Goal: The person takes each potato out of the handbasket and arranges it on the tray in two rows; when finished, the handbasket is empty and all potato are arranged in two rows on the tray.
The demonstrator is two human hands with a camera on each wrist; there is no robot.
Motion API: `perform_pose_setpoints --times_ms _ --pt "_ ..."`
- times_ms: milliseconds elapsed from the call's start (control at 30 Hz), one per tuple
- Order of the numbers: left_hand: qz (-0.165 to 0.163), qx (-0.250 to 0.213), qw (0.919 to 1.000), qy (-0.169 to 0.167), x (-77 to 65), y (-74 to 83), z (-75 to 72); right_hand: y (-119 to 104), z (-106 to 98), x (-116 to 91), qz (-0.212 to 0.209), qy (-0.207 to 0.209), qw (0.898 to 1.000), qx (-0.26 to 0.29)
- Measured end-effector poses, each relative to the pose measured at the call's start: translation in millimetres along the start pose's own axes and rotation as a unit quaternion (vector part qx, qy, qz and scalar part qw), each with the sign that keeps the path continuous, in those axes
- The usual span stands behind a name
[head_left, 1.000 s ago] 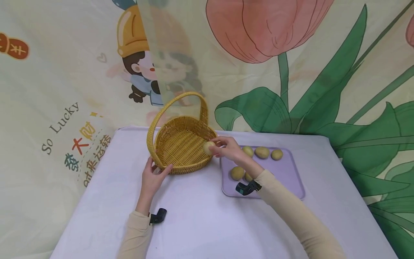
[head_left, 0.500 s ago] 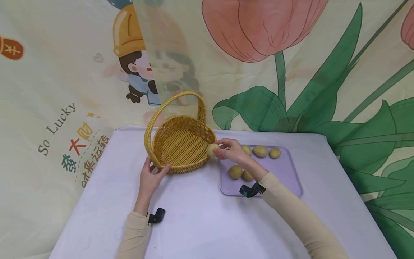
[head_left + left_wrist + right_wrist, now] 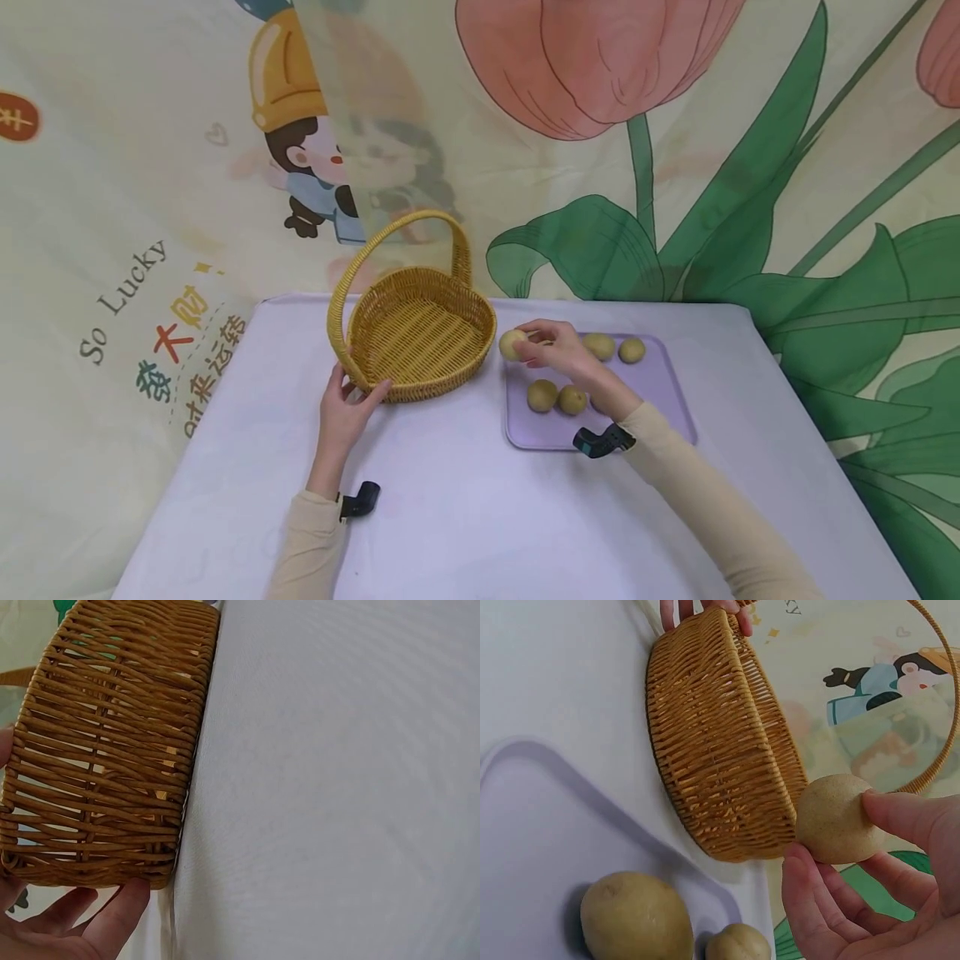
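A yellow-brown wicker basket [image 3: 442, 388] with a tall arched handle stands at the back of the table, with nothing inside. My left hand [image 3: 347, 412] holds its left front side, thumb at the rim; the left wrist view has the fingers [image 3: 116, 922] against the woven wall. Between the thumb and fingers of my right hand [image 3: 558, 354] is a pale round potato [image 3: 836, 820], held over the back left corner of a lilac tray [image 3: 660, 408]. This potato is right of the basket, apart from it in the head view. The right hand and forearm hide part of the tray.
Several potatoes lie on the tray, among them a front left one [image 3: 542, 396] and a back one [image 3: 632, 350]. A white cloth [image 3: 450, 508] covers the table. Right behind its back edge hangs a printed curtain [image 3: 570, 250].
My right hand has carried the potato rightward, from the basket's right rim to over the tray. The left hand stays on the basket. The head view has shifted slightly.
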State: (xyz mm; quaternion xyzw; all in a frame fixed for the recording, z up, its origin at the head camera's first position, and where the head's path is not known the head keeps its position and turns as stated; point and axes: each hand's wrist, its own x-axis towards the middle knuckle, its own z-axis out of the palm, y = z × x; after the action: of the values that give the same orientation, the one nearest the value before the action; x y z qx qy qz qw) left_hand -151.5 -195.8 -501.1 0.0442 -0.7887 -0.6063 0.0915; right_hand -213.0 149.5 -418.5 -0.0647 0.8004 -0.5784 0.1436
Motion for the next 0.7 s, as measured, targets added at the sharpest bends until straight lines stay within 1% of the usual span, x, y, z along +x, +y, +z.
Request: perform_pose_setpoints --times_ms 333,600,700 --pt "-0.009 0.007 0.9999 -0.003 0.0 3.8 1.1 13 -16 -12 -0.008 0.0 1.0 -0.005" --pt "-0.012 0.005 0.9999 -0.003 -1.4 6.0 -0.1 22 -29 -22 -0.005 0.015 1.0 -0.007" --pt "-0.01 0.006 0.9999 -0.001 -1.9 5.2 -0.2 27 -35 -25 -0.013 0.019 1.0 -0.005"
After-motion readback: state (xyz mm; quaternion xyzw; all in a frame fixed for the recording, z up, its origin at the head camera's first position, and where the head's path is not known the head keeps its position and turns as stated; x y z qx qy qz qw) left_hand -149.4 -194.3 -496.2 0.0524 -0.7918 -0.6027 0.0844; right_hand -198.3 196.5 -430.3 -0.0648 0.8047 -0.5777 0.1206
